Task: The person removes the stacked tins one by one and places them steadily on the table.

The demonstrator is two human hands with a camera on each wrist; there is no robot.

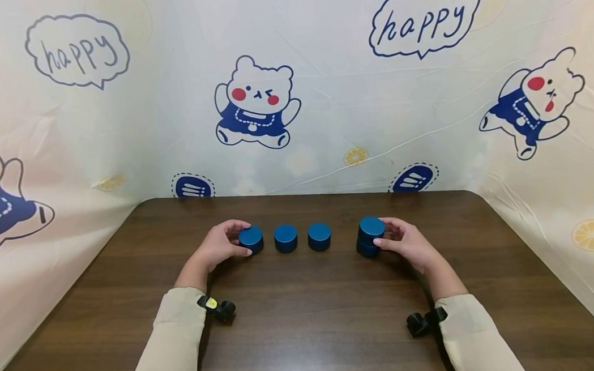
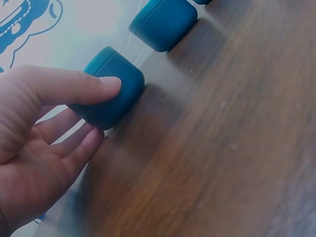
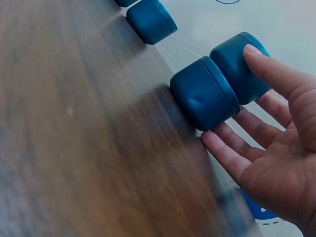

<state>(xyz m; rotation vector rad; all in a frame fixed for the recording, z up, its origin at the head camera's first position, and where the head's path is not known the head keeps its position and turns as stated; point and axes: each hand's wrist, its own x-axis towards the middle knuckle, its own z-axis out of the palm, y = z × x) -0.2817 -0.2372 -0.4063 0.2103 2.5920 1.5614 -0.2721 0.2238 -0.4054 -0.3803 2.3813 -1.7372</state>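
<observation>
In the head view my left hand (image 1: 220,248) grips the leftmost round blue tin (image 1: 251,239) between thumb and fingers. The left wrist view shows that tin (image 2: 118,86) upright at the table surface, my thumb across its side. Over on the right, one blue tin (image 1: 371,227) sits on top of another tin (image 1: 367,250). My right hand (image 1: 408,244) pinches the upper tin from its right side. In the right wrist view the lower fingers reach along the lower tin (image 3: 200,98), and the fingers behind are partly hidden.
Between my hands two more blue tins stand in a row, a left one (image 1: 285,238) and a right one (image 1: 319,237). All are on a brown wooden table (image 1: 305,315). A printed curtain (image 1: 324,121) hangs behind the far edge and along both sides.
</observation>
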